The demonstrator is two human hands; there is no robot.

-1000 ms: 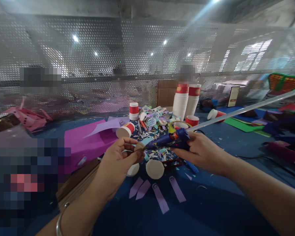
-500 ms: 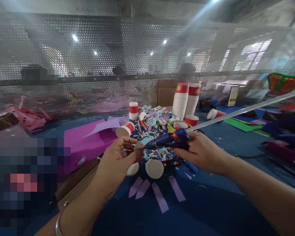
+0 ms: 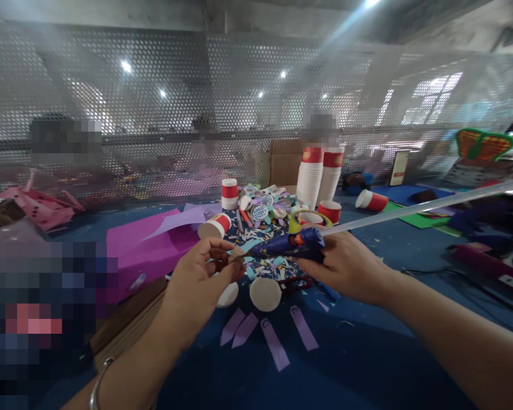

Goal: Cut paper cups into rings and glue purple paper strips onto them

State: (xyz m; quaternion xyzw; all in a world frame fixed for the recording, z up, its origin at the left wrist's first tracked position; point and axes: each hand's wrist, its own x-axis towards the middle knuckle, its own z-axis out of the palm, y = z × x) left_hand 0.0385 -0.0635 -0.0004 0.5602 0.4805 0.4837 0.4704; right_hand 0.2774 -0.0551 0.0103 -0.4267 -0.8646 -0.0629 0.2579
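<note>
My right hand (image 3: 346,262) is wrapped round a blue glue gun (image 3: 277,244), its nozzle pointing left. A long clear glue stick (image 3: 410,208) runs out of the gun's back end to the right. Between the thumb and fingers of my left hand (image 3: 205,273) is a small beige piece (image 3: 236,254), mostly covered by the fingers; its kind is unclear. The nozzle tip is at this piece. Below the hands lie a white paper disc (image 3: 265,294), another disc (image 3: 228,295) partly behind my left hand, and several purple paper strips (image 3: 275,344).
Paper scraps and a pile of small decorated discs (image 3: 263,206) lie beyond the hands. Stacked paper cups (image 3: 310,179), a yellow tape roll (image 3: 297,223) and tipped cups (image 3: 371,200) stand or lie around. Purple sheets (image 3: 154,245) are at left, a black cable (image 3: 448,272) at right.
The view has shifted slightly, so everything sits a little further left. Both hands keep their holds, with the glue gun's nozzle still at the small beige piece.
</note>
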